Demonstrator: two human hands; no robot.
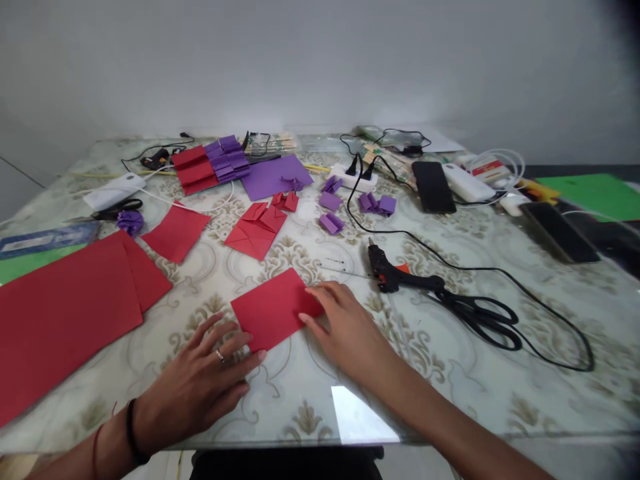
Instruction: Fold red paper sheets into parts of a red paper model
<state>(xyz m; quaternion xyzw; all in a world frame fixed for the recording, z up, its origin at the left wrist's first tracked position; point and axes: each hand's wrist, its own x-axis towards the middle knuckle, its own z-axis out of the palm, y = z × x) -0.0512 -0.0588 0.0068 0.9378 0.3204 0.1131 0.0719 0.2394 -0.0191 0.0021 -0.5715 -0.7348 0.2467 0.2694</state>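
Note:
A small red paper rectangle (273,308) lies flat on the glass-topped table (450,373) in front of me. My left hand (200,380) rests flat beside its near left corner, fingers spread and fingertips touching the paper's edge. My right hand (345,327) lies flat at the paper's right edge, fingers stretched out and pressing on it. Neither hand grips anything.
Large red sheets (65,313) lie at the left. Folded red pieces (256,230), purple folded bits (331,200) and a purple sheet (275,177) lie further back. A glue gun (395,273), black scissors (483,317), a cable, phones (433,187) and a power strip sit at the right.

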